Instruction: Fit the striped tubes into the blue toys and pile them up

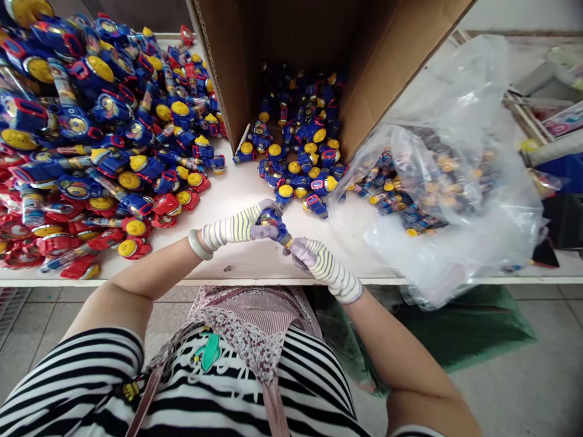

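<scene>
Both my hands wear striped knit gloves and meet above the front of the white table. My left hand (265, 223) is closed around a small blue plastic toy (279, 229). At the toy's lower right end, the fingers of my right hand (310, 254) pinch a yellow end piece (288, 241). Those fingers hide most of that piece, so I cannot tell whether it is separate from the toy. Just beyond my hands lie similar loose blue toys with round yellow parts (285, 192), spilling out of a cardboard box (382, 67) lying on its side.
A large heap of blue and red toys (113, 109), several with printed tubes attached, covers the table's left side. On the right, a clear plastic bag (492, 200) lies open with printed yellow-ended tubes (387, 188). Below the table edge (255, 281) is a green bag (469, 328).
</scene>
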Tool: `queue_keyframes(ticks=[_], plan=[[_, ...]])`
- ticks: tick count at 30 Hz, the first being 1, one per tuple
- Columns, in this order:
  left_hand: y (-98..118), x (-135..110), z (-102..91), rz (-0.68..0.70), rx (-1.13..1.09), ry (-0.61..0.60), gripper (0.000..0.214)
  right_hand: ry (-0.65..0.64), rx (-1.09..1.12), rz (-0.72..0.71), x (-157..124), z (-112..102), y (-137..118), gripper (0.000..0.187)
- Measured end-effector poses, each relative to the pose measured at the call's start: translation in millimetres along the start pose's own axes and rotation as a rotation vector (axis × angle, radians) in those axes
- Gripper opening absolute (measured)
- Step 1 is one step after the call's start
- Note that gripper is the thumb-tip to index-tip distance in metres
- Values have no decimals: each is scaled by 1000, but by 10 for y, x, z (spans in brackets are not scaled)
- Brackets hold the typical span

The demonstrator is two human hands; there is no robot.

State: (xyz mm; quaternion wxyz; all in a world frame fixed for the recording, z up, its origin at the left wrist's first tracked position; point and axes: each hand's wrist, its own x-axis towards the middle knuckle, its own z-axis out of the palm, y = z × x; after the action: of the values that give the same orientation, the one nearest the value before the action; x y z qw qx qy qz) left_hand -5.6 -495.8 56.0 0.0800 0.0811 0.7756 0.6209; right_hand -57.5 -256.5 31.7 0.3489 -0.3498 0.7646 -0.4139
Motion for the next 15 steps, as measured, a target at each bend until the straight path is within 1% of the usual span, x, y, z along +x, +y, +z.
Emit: queue_keyframes(ticks=[1,2,3,6,7,8,9,11,12,13,14,15], plan=[[2,-9,-11,15,25,-15,48,-76,140,15,18,26,31,68],[3,-17,-19,19,49,-14,47,-111,205,32,42,45,51,70],[-1,-21,-21,10,70,6,47,-87,188,45,69,59,57,69],[-43,-27,11,-48,76,116,45,199,-100,69,124,99,25,57],[-69,-30,30,-59,68,136,46,236,-136,74,122,129,8,55],[-96,-32,49,-58,59,139,48,220,-91,84,110,175,-8,55],[-122,-35,60,-47,47,135,51,161,29,95,95,235,-22,55],[-147,-40,38,-29,33,105,55,-13,365,102,79,376,-44,59],[-135,-45,-5,-33,37,79,57,-85,503,98,89,432,-46,61],[-102,-58,-72,-45,53,57,57,-131,584,81,110,455,-39,62],[-46,-81,-164,-66,86,62,57,-136,603,47,139,432,-17,61],[30,-121,-277,-104,140,104,56,-100,569,3,167,350,24,58]])
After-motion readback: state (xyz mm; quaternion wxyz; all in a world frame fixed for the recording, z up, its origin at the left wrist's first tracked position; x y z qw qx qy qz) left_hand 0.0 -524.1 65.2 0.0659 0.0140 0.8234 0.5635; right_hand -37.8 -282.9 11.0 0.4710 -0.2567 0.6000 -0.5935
